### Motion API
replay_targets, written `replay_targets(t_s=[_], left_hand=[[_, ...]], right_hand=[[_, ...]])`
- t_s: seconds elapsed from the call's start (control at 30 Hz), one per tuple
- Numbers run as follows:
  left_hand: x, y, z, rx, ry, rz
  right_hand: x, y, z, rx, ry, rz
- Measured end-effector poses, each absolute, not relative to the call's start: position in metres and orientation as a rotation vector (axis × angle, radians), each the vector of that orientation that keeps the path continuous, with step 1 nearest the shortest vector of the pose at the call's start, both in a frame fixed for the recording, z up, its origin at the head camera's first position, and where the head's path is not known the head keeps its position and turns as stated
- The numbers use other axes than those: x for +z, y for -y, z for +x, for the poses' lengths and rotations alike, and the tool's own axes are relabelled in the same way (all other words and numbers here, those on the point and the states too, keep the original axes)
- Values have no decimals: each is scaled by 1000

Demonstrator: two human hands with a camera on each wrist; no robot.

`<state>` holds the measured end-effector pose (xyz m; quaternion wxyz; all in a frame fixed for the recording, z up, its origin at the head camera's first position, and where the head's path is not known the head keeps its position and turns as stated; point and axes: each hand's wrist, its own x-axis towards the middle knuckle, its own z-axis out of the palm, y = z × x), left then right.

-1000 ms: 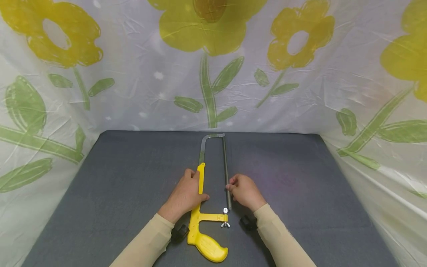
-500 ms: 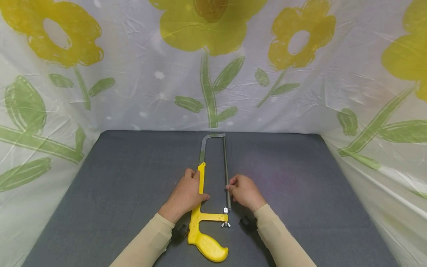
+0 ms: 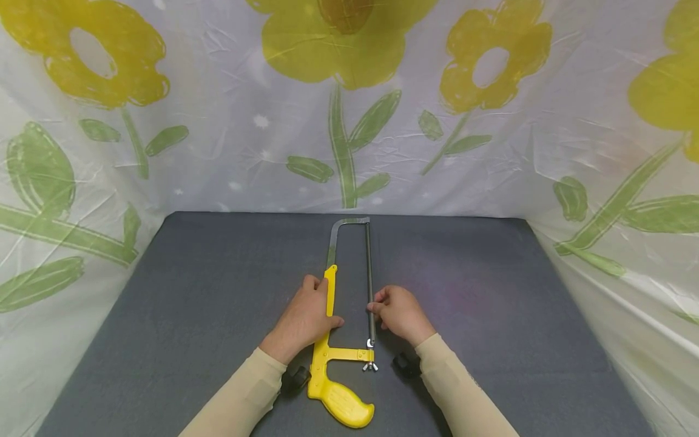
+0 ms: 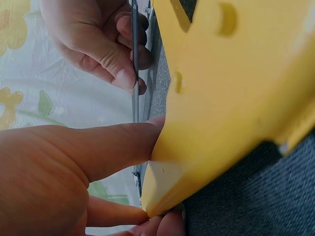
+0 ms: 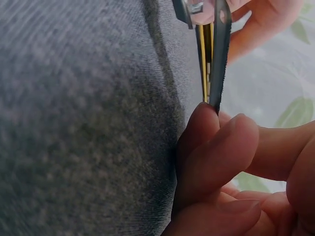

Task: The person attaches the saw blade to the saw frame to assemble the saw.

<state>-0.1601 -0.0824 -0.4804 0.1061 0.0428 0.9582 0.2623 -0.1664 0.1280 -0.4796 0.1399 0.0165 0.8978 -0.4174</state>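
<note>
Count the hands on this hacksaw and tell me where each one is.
2: the left hand grips the yellow frame, and the right hand pinches the blade, nearer its handle end.

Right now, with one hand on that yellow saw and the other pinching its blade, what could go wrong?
The blade might miss or slip off the metal holder: in the right wrist view, its holed end does not look seated there. The right hand pinches the blade close to its fine teeth, so a slip could nick a finger.

flowered white sheet (image 3: pixel 229 121) hangs behind a grey tabletop (image 3: pixel 464 261).
</note>
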Motion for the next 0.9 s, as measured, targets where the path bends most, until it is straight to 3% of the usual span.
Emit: replay_targets(t_s=[0.9], left_hand=[[-478, 83, -158, 783, -2821, 137]], right_hand=[[-482, -124, -165, -1096, -2719, -15]])
